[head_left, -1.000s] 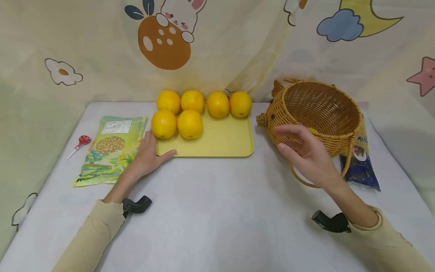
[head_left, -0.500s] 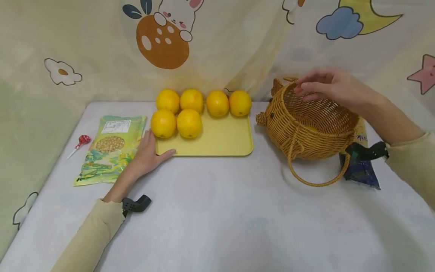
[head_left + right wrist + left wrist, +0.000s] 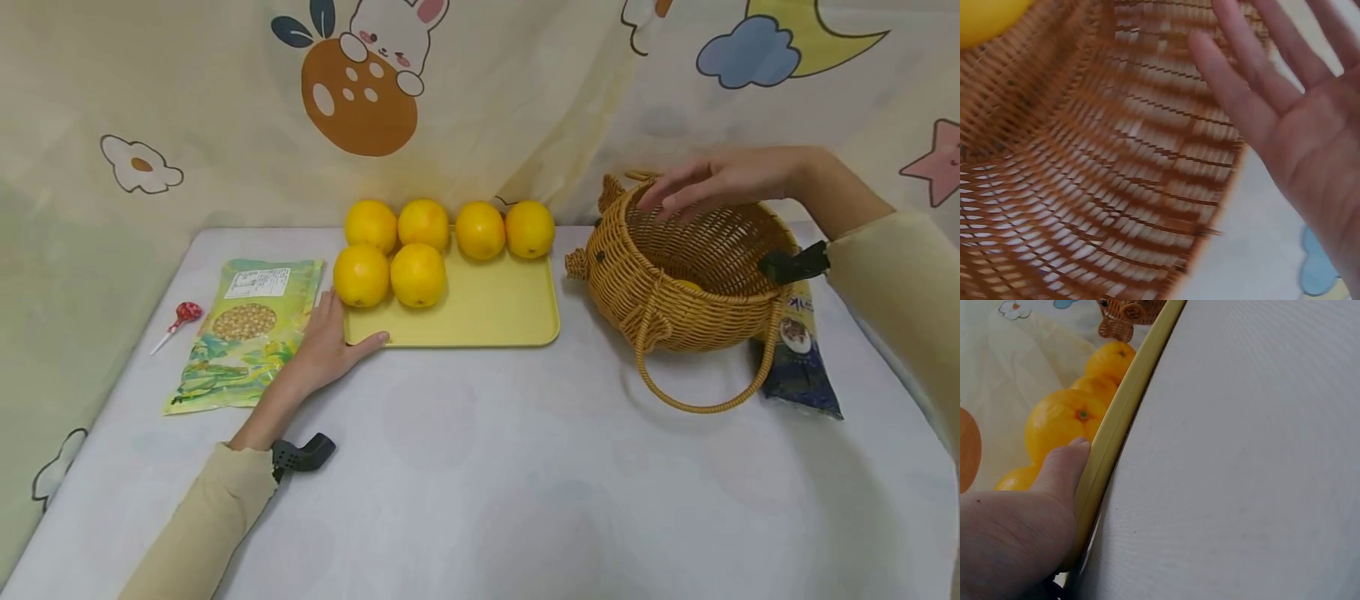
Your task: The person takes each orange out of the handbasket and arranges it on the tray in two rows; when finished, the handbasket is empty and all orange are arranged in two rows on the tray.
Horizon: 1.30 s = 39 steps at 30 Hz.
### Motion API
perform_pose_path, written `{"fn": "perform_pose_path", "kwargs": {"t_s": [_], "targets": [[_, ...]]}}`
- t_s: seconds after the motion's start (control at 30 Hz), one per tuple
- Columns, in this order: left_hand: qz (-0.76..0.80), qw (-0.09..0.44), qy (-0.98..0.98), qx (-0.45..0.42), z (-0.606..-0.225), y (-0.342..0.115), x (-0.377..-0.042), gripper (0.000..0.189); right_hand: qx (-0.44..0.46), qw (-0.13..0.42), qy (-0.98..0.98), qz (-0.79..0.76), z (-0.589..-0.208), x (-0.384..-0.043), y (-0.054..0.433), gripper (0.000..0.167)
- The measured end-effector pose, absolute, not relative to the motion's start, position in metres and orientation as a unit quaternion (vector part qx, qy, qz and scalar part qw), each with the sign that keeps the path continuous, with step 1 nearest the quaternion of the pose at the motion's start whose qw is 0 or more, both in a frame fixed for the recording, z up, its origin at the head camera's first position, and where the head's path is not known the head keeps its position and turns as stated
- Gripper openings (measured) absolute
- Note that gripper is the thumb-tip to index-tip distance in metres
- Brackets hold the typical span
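Observation:
My left hand (image 3: 324, 343) rests at the near left corner of a yellow tray (image 3: 495, 308), fingers straight along its left side. In the left wrist view the thumb (image 3: 1063, 469) touches the tray's rim. Several oranges (image 3: 418, 275) sit in two rows at the tray's left and back. Over the far rim of a wicker basket (image 3: 675, 321) hovers my right hand (image 3: 720, 182), with nothing in it. The right wrist view has its fingers spread beside the basket's woven wall (image 3: 1147, 144). A yellow-orange fruit (image 3: 988, 19) lies inside the basket, mostly hidden in the head view.
A green bag of beans or grain (image 3: 243, 333) lies left of the tray, with a red lollipop (image 3: 183, 317) beside it. A dark blue packet (image 3: 798, 367) is partly behind the basket. The basket's handle (image 3: 705, 408) hangs toward the front. A printed cloth (image 3: 487, 108) backs the table.
My right hand has moved from in front of the basket, up and back, to over its far rim. The left hand, tray and oranges stay in place.

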<state>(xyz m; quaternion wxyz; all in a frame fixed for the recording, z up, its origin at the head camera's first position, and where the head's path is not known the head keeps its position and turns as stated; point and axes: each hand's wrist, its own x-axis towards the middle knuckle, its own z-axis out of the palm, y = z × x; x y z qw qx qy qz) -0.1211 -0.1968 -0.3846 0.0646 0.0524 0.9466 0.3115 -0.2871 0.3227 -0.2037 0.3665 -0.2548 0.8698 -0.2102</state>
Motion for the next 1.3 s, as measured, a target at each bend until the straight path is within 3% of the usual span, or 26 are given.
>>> {"fn": "perform_pose_path", "kwargs": {"t_s": [0.13,0.33,0.63,0.8,1.0,1.3], "targets": [[0.309,0.072,0.947,0.05,-0.383,-0.197,-0.12,0.109,-0.244,0.446,0.831,-0.227,-0.219,-0.297,0.325,0.047],[0.308,0.072,0.948,0.049,-0.382,-0.197,-0.12,0.109,-0.233,0.502,0.801,-0.227,-0.235,-0.31,0.326,0.05],[0.304,0.068,0.949,0.053,-0.385,-0.198,-0.121,0.109,-0.207,0.637,0.704,-0.234,-0.266,-0.317,0.329,0.057],[0.305,0.064,0.949,0.049,-0.386,-0.198,-0.122,0.109,-0.179,0.698,0.641,-0.265,-0.273,-0.315,0.331,0.05],[0.304,0.072,0.949,0.05,-0.384,-0.197,-0.122,0.109,-0.169,0.732,0.603,-0.27,-0.278,-0.316,0.333,0.045],[0.3,0.071,0.95,0.048,-0.384,-0.197,-0.121,0.109,-0.178,0.736,0.599,-0.26,-0.284,-0.32,0.334,0.045]]}}
